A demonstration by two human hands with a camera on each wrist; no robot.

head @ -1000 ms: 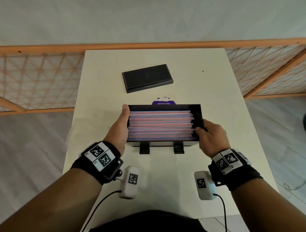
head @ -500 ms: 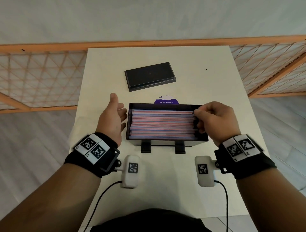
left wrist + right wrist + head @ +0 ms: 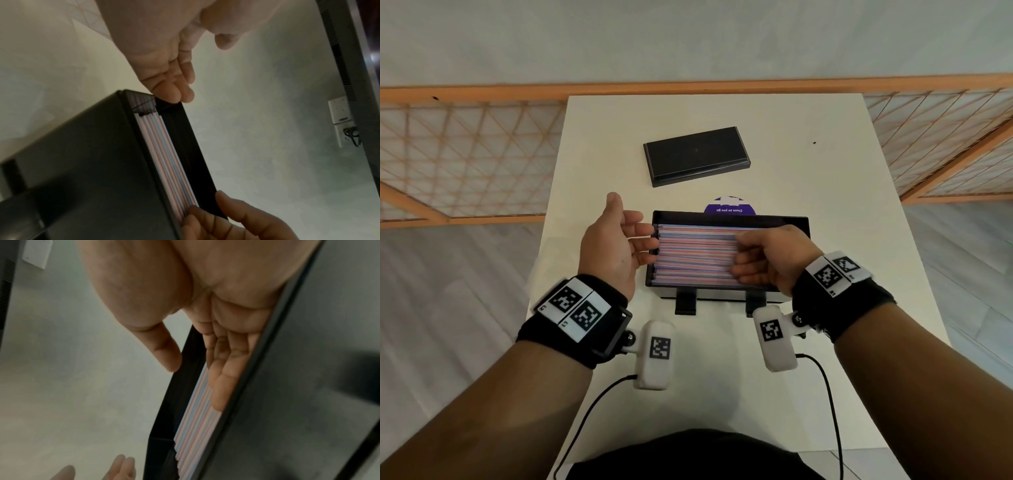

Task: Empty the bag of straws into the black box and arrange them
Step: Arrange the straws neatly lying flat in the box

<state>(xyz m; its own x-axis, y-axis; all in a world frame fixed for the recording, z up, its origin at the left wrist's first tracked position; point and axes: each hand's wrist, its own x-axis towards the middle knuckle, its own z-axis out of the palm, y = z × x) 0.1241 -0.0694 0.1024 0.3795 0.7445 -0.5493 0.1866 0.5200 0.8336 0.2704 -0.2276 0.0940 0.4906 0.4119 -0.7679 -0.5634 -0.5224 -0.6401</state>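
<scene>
The black box (image 3: 729, 215) stands in the middle of the white table, filled with a flat layer of red, blue and white striped straws (image 3: 695, 253) lying lengthwise. My left hand (image 3: 635, 226) is open beside the box's left end, its fingertips at the left wall. My right hand (image 3: 739, 255) lies over the right part of the box. In the right wrist view its fingers (image 3: 222, 378) rest flat along the straws (image 3: 195, 426). The left wrist view shows the left fingertips (image 3: 180, 95) touching the box's corner, above the straws (image 3: 164, 154).
The box's black lid (image 3: 695, 156) lies flat farther back on the table (image 3: 825, 240). A purple round sticker (image 3: 729, 207) shows just behind the box. Two black feet (image 3: 686, 303) jut from the box's near side. An orange lattice railing (image 3: 465, 154) runs behind the table.
Both hands let go of the box's ends. The left hand opened and came back to the left wall. The right hand moved up and then leftward onto the straws.
</scene>
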